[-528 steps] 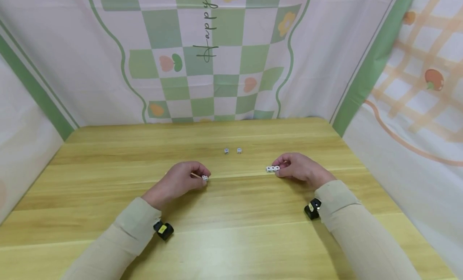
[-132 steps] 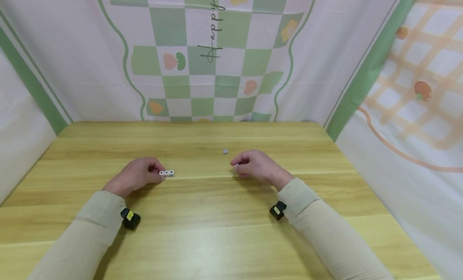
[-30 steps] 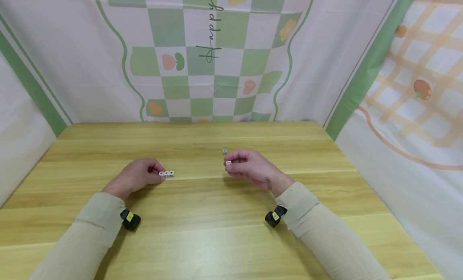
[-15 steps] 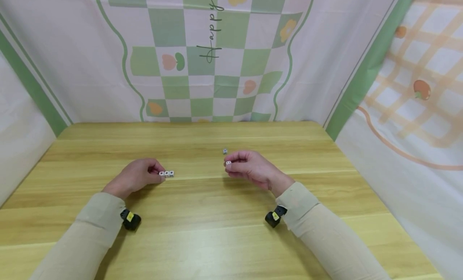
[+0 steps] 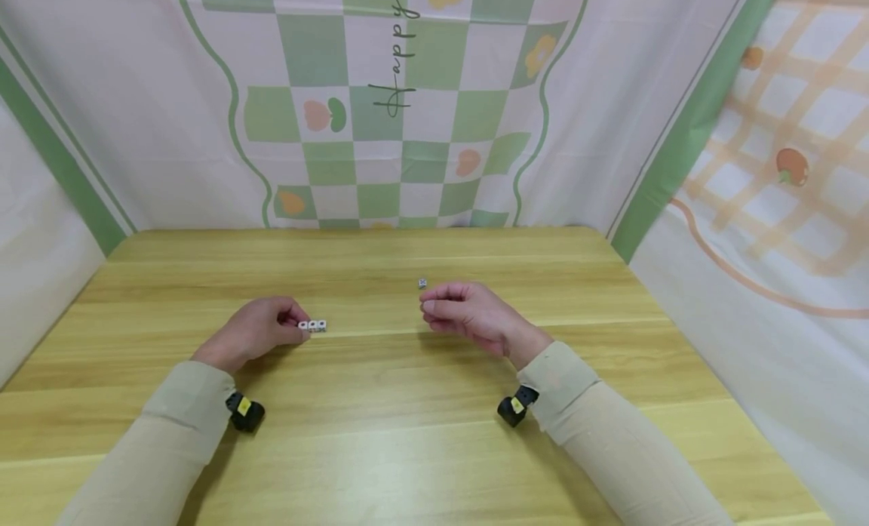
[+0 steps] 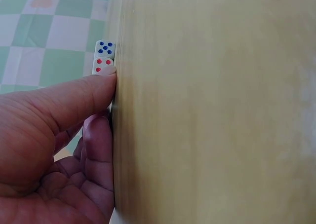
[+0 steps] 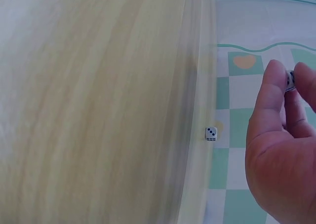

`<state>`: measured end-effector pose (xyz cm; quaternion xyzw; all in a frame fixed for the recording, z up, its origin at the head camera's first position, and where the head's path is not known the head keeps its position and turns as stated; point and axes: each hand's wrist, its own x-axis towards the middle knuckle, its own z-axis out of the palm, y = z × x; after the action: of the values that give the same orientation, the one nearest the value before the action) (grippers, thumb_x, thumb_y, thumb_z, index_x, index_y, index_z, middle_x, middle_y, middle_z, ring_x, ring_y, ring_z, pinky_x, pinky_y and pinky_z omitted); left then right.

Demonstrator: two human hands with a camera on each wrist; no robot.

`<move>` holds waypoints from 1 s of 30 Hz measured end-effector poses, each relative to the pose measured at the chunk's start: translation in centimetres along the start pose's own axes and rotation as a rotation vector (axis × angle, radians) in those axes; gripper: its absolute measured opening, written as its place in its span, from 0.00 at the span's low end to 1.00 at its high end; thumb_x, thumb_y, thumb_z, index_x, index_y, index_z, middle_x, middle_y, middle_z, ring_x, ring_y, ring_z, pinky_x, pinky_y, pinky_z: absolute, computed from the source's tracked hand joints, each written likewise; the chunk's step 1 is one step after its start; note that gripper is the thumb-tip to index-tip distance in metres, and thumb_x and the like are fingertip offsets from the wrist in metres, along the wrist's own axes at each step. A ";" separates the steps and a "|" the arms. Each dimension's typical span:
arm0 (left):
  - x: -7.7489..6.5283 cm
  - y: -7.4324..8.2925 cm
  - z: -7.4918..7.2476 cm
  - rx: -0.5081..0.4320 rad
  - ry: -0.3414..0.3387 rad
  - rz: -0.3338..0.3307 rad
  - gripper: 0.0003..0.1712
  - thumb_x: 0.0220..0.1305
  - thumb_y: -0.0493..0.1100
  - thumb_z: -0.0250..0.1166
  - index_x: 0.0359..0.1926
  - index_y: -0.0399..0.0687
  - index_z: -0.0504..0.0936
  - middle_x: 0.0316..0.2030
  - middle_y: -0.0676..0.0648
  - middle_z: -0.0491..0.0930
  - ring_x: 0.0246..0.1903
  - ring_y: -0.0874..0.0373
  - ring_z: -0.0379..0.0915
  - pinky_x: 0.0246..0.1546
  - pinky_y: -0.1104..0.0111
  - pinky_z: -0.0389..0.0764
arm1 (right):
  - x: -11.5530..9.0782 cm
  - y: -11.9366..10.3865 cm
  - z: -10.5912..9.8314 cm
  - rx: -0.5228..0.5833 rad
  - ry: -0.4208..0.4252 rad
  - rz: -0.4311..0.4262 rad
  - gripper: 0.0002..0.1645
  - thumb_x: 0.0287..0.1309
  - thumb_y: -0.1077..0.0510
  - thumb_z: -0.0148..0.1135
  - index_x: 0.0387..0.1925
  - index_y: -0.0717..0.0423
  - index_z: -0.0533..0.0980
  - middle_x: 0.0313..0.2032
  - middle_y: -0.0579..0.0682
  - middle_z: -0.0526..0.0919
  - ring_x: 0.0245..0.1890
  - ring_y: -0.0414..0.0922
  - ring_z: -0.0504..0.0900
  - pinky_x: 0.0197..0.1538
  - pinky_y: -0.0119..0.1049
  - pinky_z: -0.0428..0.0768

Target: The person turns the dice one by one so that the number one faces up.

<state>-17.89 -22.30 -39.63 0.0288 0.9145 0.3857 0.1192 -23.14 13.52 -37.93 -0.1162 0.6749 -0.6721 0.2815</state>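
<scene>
My left hand [image 5: 253, 331] pinches the near end of a short row of white dice [image 5: 313, 326] on the table, at left of centre. In the left wrist view one die shows blue pips [image 6: 105, 48] and the one beside it red pips, partly under the thumb. My right hand [image 5: 475, 315] is raised just over the table, pinching a single die [image 7: 290, 80] between thumb and fingertips. In the head view that die is hidden by the thumb. A loose die [image 5: 422, 283] lies on the table just beyond the right fingertips.
The wooden table [image 5: 380, 420] runs back to a checkered curtain [image 5: 380, 164]. More printed cloth [image 5: 767, 232] hangs at the right side. Black wrist cameras [image 5: 246, 413] sit under both sleeves.
Since 17.6 s ago two loose dice have become one, and the dice row is now at my left hand. Over the last second the die turns in my right fingers, out of the head view.
</scene>
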 end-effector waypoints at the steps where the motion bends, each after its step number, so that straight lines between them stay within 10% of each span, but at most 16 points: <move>1: 0.0 0.0 0.0 0.000 0.000 0.000 0.11 0.68 0.45 0.71 0.46 0.46 0.84 0.39 0.47 0.79 0.37 0.52 0.69 0.37 0.62 0.70 | 0.0 0.0 0.0 0.005 0.002 -0.001 0.15 0.72 0.65 0.61 0.57 0.66 0.77 0.48 0.54 0.84 0.45 0.42 0.86 0.51 0.34 0.85; 30: 0.0 -0.1 0.0 -0.002 -0.001 0.001 0.09 0.68 0.44 0.71 0.46 0.46 0.85 0.40 0.47 0.80 0.38 0.51 0.70 0.38 0.62 0.71 | -0.2 -0.1 -0.2 0.001 -0.020 0.008 0.27 0.73 0.67 0.59 0.68 0.74 0.69 0.58 0.64 0.80 0.53 0.46 0.86 0.55 0.35 0.84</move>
<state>-17.94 -22.37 -39.71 0.0291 0.9140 0.3867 0.1196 -23.13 13.76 -37.83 -0.1199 0.6722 -0.6701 0.2911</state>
